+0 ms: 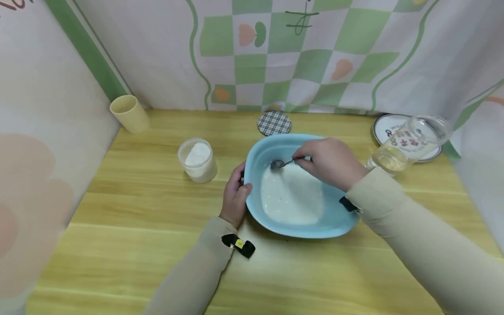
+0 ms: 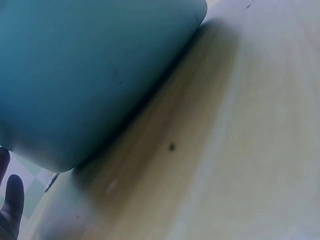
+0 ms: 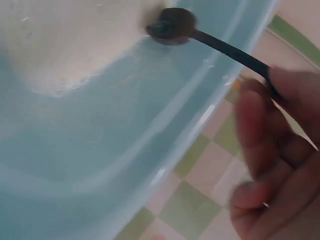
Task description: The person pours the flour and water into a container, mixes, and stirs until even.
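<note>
A person in beige sleeves works at a pale yellow wood-grain worktop (image 1: 157, 245). A light-blue, rounded rectangular basin (image 1: 338, 214) sits on it, in front of the body, with a smooth white mixture (image 1: 293, 197) covering most of its floor. The left hand (image 1: 235, 197) grips the basin's left side, thumb over the rim and fingers against the outer wall. The right hand (image 1: 330, 162) reaches over the far right side, its grip pinched on the handle of a small dark metal spoon (image 1: 277, 164). The spoon's bowl is inside the basin, at the mixture's far left edge; whether it touches the floor is unclear.

The step looks like stirring. To do it well, the left grip should stay firm so the basin does not slide, and the spoon should sweep along edges and corners, where lumps could hide. Slow, low strokes would limit splashing. A pinch this light may twist under thick mixture, so a fuller hold could help. A clear round tub of white powder (image 1: 202, 170) stands to the left, apart from the basin.
</note>
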A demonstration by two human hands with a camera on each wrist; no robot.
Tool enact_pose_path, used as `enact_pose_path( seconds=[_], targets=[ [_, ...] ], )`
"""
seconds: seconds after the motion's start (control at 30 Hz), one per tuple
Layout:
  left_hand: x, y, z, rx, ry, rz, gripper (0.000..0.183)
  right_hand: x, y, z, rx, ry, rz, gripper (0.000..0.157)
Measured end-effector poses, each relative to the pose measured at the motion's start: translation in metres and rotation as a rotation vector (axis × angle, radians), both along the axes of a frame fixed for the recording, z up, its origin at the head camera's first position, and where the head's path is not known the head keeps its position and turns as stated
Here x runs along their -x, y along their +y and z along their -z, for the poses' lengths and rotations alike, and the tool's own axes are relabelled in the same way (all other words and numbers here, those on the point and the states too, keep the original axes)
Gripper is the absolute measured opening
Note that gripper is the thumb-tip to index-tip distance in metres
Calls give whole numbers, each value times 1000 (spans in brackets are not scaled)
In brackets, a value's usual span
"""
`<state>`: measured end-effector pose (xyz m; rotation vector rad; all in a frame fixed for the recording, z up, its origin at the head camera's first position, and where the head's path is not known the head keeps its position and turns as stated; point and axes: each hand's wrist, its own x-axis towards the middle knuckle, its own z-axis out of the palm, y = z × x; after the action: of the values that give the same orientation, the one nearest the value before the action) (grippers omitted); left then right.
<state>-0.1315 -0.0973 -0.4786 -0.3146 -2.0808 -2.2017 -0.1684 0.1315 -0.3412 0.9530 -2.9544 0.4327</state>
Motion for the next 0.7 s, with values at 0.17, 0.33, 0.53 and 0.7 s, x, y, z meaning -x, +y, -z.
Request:
enact_pose_path(
  seconds=[0.17, 0.33, 0.53, 0.7],
  targets=[
    [0, -1, 1, -5, 2, 17, 60, -20, 0, -11, 0, -224, -128, 9],
    [0, 0, 0, -4, 4, 16, 60, -42, 8, -21, 83, -288, -92, 9],
    [1, -1, 3, 6, 9, 9, 60, -55, 31, -5, 324, -44, 126, 7],
    [2, -3, 4, 7, 29, 17, 61, -57, 41, 7, 441, 50, 310, 8]
  ],
)
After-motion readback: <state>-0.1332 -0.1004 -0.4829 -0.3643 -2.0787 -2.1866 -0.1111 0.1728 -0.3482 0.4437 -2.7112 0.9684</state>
